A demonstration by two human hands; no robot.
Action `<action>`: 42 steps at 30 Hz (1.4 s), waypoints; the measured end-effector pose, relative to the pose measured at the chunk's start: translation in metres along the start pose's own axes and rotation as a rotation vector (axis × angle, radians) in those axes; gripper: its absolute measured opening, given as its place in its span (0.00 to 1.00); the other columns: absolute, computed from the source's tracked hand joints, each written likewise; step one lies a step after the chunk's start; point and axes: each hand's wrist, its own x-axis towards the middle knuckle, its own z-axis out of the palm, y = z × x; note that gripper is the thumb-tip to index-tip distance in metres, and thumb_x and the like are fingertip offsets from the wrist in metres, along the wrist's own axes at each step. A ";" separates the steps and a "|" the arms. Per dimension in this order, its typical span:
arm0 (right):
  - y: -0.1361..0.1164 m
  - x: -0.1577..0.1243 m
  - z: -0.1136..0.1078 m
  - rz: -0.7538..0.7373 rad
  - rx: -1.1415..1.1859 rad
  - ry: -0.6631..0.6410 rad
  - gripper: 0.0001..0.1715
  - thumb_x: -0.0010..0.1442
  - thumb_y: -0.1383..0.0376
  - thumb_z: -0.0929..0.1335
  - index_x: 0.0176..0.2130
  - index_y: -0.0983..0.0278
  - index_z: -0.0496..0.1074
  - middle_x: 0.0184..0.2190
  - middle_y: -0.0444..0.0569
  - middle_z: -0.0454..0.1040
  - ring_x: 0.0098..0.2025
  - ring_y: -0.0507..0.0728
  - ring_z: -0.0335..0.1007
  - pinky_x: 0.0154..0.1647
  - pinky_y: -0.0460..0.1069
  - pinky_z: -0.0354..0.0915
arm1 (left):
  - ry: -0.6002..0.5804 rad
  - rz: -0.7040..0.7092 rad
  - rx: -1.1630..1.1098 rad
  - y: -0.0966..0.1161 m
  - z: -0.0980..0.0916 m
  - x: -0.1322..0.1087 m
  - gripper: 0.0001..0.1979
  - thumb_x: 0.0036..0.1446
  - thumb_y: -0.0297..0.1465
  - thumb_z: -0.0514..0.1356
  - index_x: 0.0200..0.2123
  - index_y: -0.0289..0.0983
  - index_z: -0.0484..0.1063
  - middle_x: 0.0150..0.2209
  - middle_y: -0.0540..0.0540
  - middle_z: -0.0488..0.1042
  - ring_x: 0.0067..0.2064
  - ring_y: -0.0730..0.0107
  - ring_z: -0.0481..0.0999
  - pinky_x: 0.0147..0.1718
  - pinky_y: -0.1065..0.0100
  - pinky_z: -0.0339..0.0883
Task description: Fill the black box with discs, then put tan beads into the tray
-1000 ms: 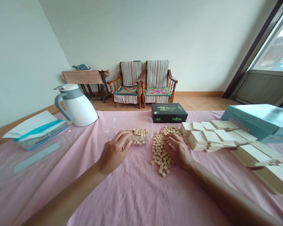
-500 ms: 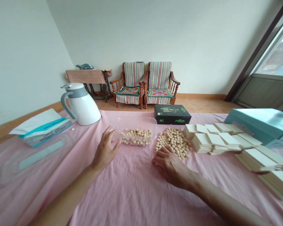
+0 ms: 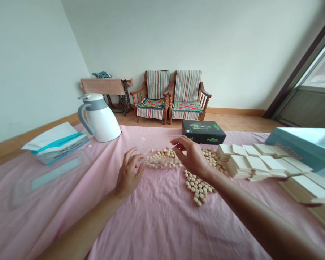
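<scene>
My left hand [image 3: 130, 173] has its fingers spread and curved at the left end of a clear plastic box [image 3: 142, 144]. Small round pale wooden pieces [image 3: 162, 164] cover the bottom of this box. Over the box's right side is my right hand [image 3: 192, 155], its fingers bent toward the thumb. Whatever lies between those fingertips is hidden. A loose pile of the same wooden pieces [image 3: 199, 186] spreads over the pink cloth [image 3: 157, 224], partly under my right wrist.
Stacks of pale flat tiles [image 3: 260, 162] and a light blue box [image 3: 306, 144] stand at right. Behind the pile is a black box [image 3: 203, 131]. A white-and-grey jug [image 3: 101, 121], a tissue pack [image 3: 59, 142] and a clear lid [image 3: 54, 173] are at left.
My right hand has moved up and left from the pile to above the plastic box, uncovering wooden pieces at the pile's front. My left hand stays by the box's left end.
</scene>
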 end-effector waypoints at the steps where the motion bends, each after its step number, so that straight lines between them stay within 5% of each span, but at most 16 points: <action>1: 0.000 -0.004 -0.003 0.013 -0.003 0.006 0.10 0.57 0.73 0.63 0.39 0.65 0.71 0.34 0.47 0.72 0.31 0.49 0.68 0.34 0.44 0.64 | -0.003 0.003 -0.002 -0.001 0.000 0.000 0.07 0.60 0.29 0.54 0.42 0.38 0.66 0.56 0.41 0.61 0.40 0.70 0.74 0.35 0.68 0.73; 8: 0.003 -0.043 -0.035 0.046 -0.289 -0.301 0.09 0.54 0.75 0.64 0.29 0.65 0.71 0.27 0.44 0.72 0.30 0.49 0.66 0.32 0.44 0.58 | -0.019 0.086 0.042 -0.005 0.001 0.005 0.03 0.60 0.30 0.55 0.36 0.38 0.66 0.50 0.42 0.69 0.46 0.65 0.73 0.41 0.66 0.71; 15: 0.004 -0.059 -0.023 0.095 -0.663 -0.636 0.11 0.55 0.76 0.61 0.28 0.67 0.69 0.30 0.51 0.73 0.30 0.53 0.68 0.29 0.47 0.54 | -0.024 0.094 0.072 -0.008 -0.008 0.009 0.05 0.60 0.31 0.55 0.33 0.37 0.67 0.44 0.43 0.72 0.41 0.67 0.74 0.41 0.66 0.69; 26: 0.010 -0.057 -0.014 0.160 -0.615 -0.613 0.08 0.54 0.74 0.62 0.30 0.66 0.70 0.31 0.52 0.73 0.32 0.54 0.68 0.31 0.47 0.54 | -0.044 0.090 0.027 -0.011 -0.007 0.007 0.04 0.60 0.31 0.54 0.33 0.38 0.66 0.44 0.43 0.71 0.41 0.67 0.73 0.40 0.66 0.69; 38: -0.020 -0.003 -0.012 -0.008 -0.048 -0.090 0.10 0.56 0.74 0.64 0.38 0.65 0.70 0.33 0.46 0.71 0.31 0.48 0.68 0.34 0.44 0.62 | -0.072 0.091 0.017 -0.009 -0.008 0.007 0.04 0.61 0.31 0.54 0.35 0.38 0.67 0.45 0.43 0.70 0.43 0.66 0.73 0.43 0.66 0.69; 42: -0.013 -0.019 -0.022 0.020 -0.191 -0.180 0.08 0.57 0.73 0.63 0.31 0.65 0.70 0.26 0.43 0.70 0.28 0.49 0.66 0.30 0.44 0.60 | -0.069 0.090 0.014 -0.010 -0.007 0.007 0.04 0.60 0.31 0.54 0.34 0.38 0.67 0.45 0.43 0.70 0.43 0.66 0.73 0.43 0.65 0.69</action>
